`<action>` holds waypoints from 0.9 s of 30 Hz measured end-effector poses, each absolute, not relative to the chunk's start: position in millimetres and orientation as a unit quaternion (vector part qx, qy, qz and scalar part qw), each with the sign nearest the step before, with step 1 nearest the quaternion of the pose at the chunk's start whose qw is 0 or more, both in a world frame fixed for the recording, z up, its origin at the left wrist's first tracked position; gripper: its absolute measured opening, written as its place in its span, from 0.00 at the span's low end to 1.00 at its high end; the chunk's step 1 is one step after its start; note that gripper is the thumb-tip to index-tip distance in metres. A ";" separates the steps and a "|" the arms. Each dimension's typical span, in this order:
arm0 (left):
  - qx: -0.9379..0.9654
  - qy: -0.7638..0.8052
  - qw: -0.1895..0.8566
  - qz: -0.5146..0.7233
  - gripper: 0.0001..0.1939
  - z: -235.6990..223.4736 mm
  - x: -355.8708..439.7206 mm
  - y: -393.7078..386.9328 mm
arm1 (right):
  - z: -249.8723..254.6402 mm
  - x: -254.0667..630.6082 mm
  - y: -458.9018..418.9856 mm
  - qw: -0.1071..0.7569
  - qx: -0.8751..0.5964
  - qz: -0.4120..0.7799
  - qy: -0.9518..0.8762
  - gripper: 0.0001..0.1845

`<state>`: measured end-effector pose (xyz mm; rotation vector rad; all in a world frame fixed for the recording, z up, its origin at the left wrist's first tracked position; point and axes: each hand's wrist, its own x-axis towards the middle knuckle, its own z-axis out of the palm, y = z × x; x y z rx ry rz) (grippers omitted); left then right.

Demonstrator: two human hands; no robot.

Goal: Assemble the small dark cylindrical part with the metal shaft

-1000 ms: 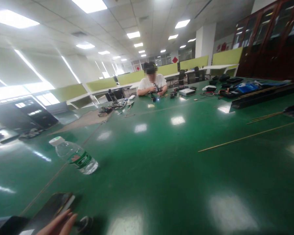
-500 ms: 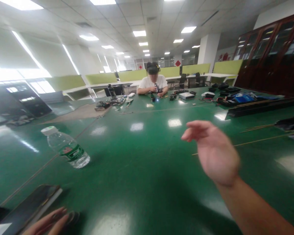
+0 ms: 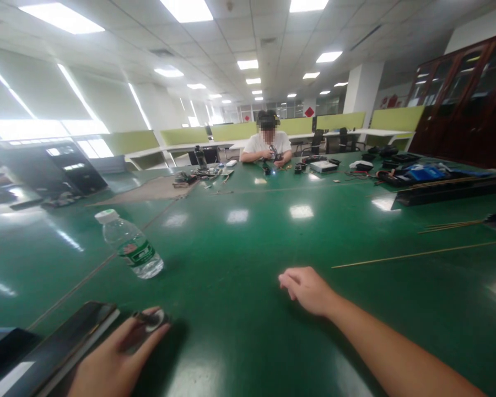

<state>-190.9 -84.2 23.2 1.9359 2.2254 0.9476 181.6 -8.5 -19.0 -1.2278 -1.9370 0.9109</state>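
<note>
At the lower left, my left hand (image 3: 111, 353) grips a small dark round piece with a pale ring (image 3: 155, 320) between thumb and fingers. Just left of that hand lies a dark flat case (image 3: 74, 336) with a light edge, partly covered by the hand. My right hand (image 3: 310, 289) is over the middle of the green table (image 3: 231, 298), its fingers curled closed, and I make out nothing in them. A clear water bottle (image 3: 130, 245) with a green label and white cap stands beyond my left hand.
A thin yellow rod (image 3: 417, 255) lies right of my right hand. Across the table sits a person in a white shirt (image 3: 252, 146), handling a small dark device. Black trays and a blue bundle (image 3: 427, 172) are at the far right; a dark box (image 3: 6, 347) is at the near left.
My right hand has come down and toward the middle, its fingers curling closed. The left hand has come further into view with the round piece. The whole view has shifted slightly.
</note>
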 end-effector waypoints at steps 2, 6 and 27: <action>0.631 0.701 0.096 0.318 0.22 29.2 -169.3 -58.0 | -19.6 180.2 -9.4 0.316 -0.474 0.339 -0.749 0.19; 0.702 0.562 0.247 0.360 0.18 46.6 -90.6 -8.2 | -21.2 178.6 -11.2 0.307 -0.482 0.345 -0.745 0.09; 0.819 0.402 0.272 0.304 0.12 -6.4 -8.4 22.1 | -27.9 202.0 -2.9 0.348 -0.486 0.375 -0.709 0.17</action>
